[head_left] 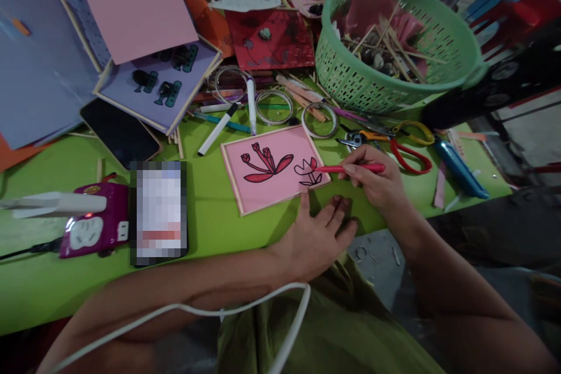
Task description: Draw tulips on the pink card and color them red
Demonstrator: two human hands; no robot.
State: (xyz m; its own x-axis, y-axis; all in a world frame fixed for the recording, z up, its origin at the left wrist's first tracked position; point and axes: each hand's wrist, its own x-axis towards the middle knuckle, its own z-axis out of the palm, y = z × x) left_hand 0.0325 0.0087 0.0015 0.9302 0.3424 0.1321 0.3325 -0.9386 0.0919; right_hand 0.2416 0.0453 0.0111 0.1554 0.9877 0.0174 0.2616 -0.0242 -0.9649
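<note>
A pink card [276,187] edged with thin wooden strips lies on the green table. On its left part is a drawing of flowers and leaves [267,163] outlined in black and coloured red. A smaller tulip drawing [308,170] at the right is only partly red. My right hand [372,178] grips a red marker [335,169], its tip touching the small tulip. My left hand [318,234] rests at the table's front edge with fingers spread, one fingertip on the card's lower edge.
Behind the card lie rolls of tape [274,106], markers [219,128] and scissors [412,155]. A green basket [394,85] of sticks stands back right. Left are a dark phone [120,131], a lit phone [158,213] and a purple power strip [94,219]. A white cable [175,308] crosses my left arm.
</note>
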